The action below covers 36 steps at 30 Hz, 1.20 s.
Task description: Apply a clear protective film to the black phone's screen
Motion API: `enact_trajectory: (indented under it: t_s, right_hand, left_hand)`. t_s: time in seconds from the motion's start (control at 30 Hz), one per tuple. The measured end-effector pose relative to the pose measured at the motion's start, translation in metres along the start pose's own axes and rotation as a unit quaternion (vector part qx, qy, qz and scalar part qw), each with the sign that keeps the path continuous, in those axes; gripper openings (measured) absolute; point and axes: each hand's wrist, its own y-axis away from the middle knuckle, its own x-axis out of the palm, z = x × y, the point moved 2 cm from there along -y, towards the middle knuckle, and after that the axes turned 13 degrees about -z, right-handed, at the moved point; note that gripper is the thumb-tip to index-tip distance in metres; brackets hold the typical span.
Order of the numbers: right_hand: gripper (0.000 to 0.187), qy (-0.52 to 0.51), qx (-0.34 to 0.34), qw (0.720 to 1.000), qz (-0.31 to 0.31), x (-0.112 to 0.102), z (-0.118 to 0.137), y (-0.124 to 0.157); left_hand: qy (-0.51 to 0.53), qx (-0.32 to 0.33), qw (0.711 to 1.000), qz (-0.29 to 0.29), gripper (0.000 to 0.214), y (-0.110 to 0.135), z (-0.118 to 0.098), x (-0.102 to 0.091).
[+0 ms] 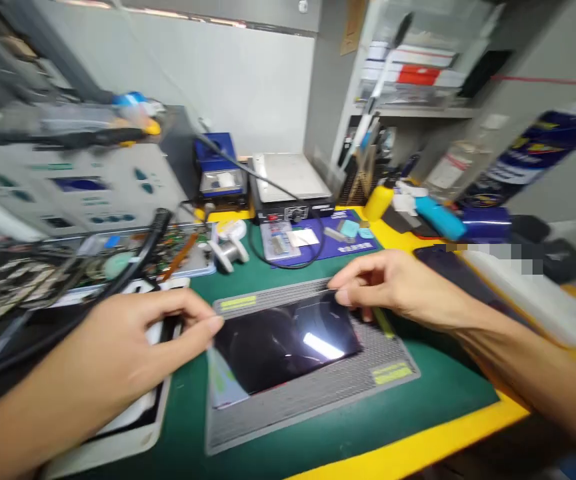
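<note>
On the counter's (368, 460) left side, a white-framed slab (155, 417) lies partly behind the left hand (133, 333), its fingers nearly closed, seemingly nipping the upper left corner of a dark glossy panel (283, 353); what looks like clear film (227, 385) shows at the panel's lower left; the panel itself sits over the grey mat (318, 397), flat or slightly raised, can't tell; across now to the right hand (391, 287), fingers pinched on the upper right corner; so both corners look gripped, release not yet made; anything else left doesn't show.
</note>
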Motion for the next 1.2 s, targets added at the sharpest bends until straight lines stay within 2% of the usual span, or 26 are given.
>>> enact_trajectory:
  t_s: [0.03, 0.07, 0.17, 0.23, 0.53, 0.67, 0.77, 1.0, 1.13, 1.2]
  right_hand:
    - [0.023, 0.012, 0.0, 1.0, 0.0, -0.001, -0.001, 0.0]
    - [0.027, 0.046, 0.0, 0.999, -0.018, -0.003, -0.003, 0.0]
    - [0.029, 0.124, 0.016, 0.991, -0.036, -0.008, -0.011, -0.003]
    - [0.029, 0.127, 0.01, 0.992, -0.021, -0.01, -0.015, -0.005]
    - [0.03, 0.165, 0.043, 0.983, -0.063, -0.018, -0.023, -0.006]
    - [0.026, 0.159, 0.026, 0.984, -0.078, -0.02, -0.027, -0.009]
    - [0.024, 0.146, 0.012, 0.987, -0.068, -0.021, -0.028, -0.01]
    - [0.027, 0.165, 0.034, 0.983, -0.067, -0.02, -0.022, -0.009]
    - [0.043, 0.179, 0.05, 0.976, -0.111, -0.019, -0.025, -0.008]
    - [0.049, 0.192, 0.022, 0.968, -0.162, -0.017, -0.024, -0.008]
  left_hand:
    - [0.01, 0.013, 0.999, 0.046, 0.014, 0.002, -0.007, -0.001]
    - [0.028, 0.021, 0.998, 0.061, 0.016, 0.002, -0.012, -0.002]
    - [0.079, -0.002, 0.994, 0.072, 0.018, 0.002, -0.018, -0.007]
    - [0.091, -0.015, 0.993, 0.076, 0.016, 0.002, -0.017, -0.008]
    - [0.153, -0.015, 0.986, 0.07, 0.016, 0.004, -0.012, -0.004]
    - [0.161, -0.007, 0.985, 0.058, 0.016, 0.004, -0.011, -0.003]
    - [0.164, -0.003, 0.985, 0.054, 0.015, 0.004, -0.01, -0.002]
    - [0.159, 0.007, 0.986, 0.054, 0.016, 0.004, -0.007, 0.001]
    - [0.16, 0.016, 0.986, 0.052, 0.015, 0.006, -0.006, 0.002]
    - [0.158, 0.019, 0.986, 0.05, 0.014, 0.006, -0.006, 0.002]
